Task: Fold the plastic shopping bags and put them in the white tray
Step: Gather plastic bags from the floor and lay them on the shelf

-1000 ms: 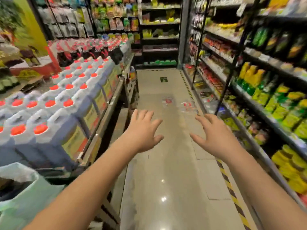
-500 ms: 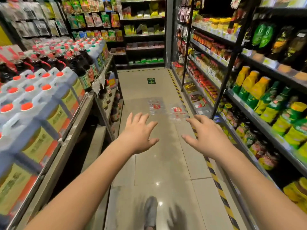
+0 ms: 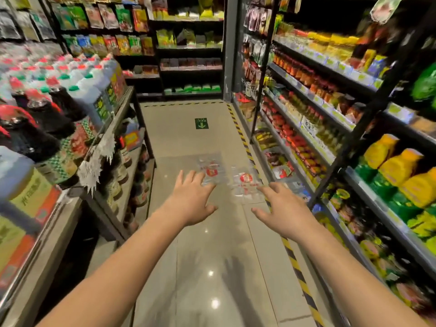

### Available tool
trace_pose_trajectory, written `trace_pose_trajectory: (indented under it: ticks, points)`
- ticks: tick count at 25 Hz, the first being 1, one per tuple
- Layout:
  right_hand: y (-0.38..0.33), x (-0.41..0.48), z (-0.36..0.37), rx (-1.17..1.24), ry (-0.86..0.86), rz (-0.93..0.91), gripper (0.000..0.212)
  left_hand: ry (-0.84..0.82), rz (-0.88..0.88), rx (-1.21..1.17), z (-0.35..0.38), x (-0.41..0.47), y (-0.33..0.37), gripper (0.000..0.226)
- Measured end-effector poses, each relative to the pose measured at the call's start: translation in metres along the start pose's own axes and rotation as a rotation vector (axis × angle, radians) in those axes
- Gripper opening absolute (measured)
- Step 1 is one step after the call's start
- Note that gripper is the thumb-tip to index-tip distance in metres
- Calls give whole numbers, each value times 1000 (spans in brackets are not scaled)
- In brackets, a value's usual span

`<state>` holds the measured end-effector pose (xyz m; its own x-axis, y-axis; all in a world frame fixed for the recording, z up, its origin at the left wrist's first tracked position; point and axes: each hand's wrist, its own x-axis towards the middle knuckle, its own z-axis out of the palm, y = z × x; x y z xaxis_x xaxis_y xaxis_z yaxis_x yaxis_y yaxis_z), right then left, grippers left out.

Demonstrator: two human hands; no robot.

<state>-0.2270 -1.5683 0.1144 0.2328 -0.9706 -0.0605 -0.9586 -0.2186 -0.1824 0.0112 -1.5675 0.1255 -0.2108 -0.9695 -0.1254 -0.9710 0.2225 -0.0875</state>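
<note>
Two clear bags with red marks lie flat on the floor (image 3: 179, 133), dead ahead at 12 o'clock. The left bag (image 3: 211, 172) is at 11 o'clock and the right bag (image 3: 246, 184) is at 1 o'clock, side by side. I see no white tray.

A second ago the bags looked small and far off. Now they look bigger and nearer, so I have walked up the aisle to them.

My left hand (image 3: 191, 199) reaches out and its fingers (image 3: 179, 182) cross the near edge of the left bag. I think the hand is up in the air, not touching. My right hand (image 3: 285, 208) is just by the near corner of the right bag. All my fingers are spread apart and hold nothing, same as before.

Full shelves stand at 9 o'clock (image 3: 113, 128) and 3 o'clock (image 3: 306, 109).

Nothing is folded yet. I think I must bend down and pick up a bag next.
</note>
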Motion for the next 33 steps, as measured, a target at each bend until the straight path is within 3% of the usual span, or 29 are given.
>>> trace_pose_trajectory:
  ticks: [11,21,27,33]
  points:
    - [76,369,43,92,-81,3,63,-152,-22,41,25,348,-100,67]
    - [103,649,53,55,-202,17,63,-259,-66,-57,41,600,-206,66]
    - [116,781,119,27,-229,144,63,-312,-33,-125,106,754,-271,63]
    - [174,862,228,96,-290,324,59,-330,-23,-181,219,855,-268,63]
